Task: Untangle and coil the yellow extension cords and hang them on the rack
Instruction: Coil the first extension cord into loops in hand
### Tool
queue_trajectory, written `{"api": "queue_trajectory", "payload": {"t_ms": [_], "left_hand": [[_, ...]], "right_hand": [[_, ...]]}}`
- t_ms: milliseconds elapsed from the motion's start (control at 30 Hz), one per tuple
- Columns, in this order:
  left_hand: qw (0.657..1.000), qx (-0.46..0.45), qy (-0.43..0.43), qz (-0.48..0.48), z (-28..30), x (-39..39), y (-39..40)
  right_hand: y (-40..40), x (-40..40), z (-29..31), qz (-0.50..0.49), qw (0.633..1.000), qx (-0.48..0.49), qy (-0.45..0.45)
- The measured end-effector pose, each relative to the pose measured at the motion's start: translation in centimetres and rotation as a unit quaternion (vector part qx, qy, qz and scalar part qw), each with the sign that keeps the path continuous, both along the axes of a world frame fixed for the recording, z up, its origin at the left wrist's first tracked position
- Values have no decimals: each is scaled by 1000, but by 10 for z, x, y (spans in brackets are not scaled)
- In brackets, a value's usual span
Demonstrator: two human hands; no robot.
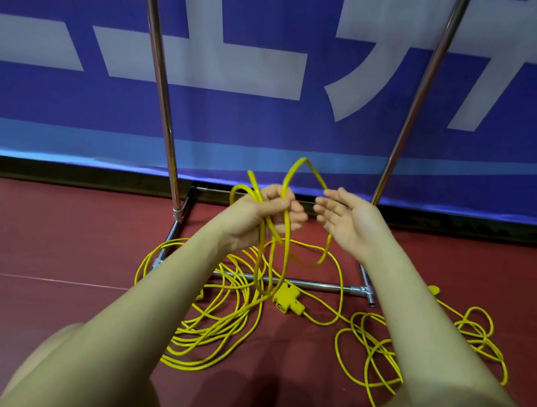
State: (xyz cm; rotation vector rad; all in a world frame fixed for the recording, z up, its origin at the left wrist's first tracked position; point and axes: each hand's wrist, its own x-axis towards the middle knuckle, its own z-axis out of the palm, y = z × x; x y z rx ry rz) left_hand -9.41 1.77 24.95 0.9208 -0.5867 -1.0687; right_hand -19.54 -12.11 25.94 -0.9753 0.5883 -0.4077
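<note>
Yellow cord loops [285, 236] hang from my left hand [266, 212], fingers curled tight round several strands. My right hand [347, 223] is open, palm up, fingers loosely spread, one strand passing behind them. More cord [214, 320] sprawls on the red floor [51, 251] across the rack [161, 78] base.

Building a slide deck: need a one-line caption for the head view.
Left hand grips yellow cord loops, open right hand beside, more cord on floor by rack.
</note>
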Motion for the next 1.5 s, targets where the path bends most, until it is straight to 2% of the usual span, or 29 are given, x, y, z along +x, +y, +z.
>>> {"api": "queue_trajectory", "payload": {"t_ms": [100,233,333,433,533,667,767,933,1067,1233,1500], "left_hand": [[992,-55,68,89,7,8,-2],[980,-96,92,150,13,17,1],[976,-105,93,164,15,19,4],[976,-107,96,163,18,20,9],[974,-107,88,182,24,26,15],[975,-104,97,171,30,33,22],[986,-70,77,133,31,33,23],[990,-63,54,116,25,30,21],[981,-102,76,147,28,27,19],[968,-147,115,166,36,20,19],[969,-122,92,194,38,15,14]], "right_hand": [[8,-3,-5,81,991,-98,44],[24,-1,-10,220,953,-199,54],[34,4,-14,239,935,-257,46],[42,10,-18,203,926,-317,17],[42,12,-16,127,949,-285,-36],[36,13,-10,57,959,-264,-85],[31,12,-7,31,962,-263,-71],[32,10,-6,57,950,-303,-46],[42,11,-10,99,943,-316,-19],[50,12,-9,152,952,-263,-41],[52,14,-5,218,945,-231,-75]]}}
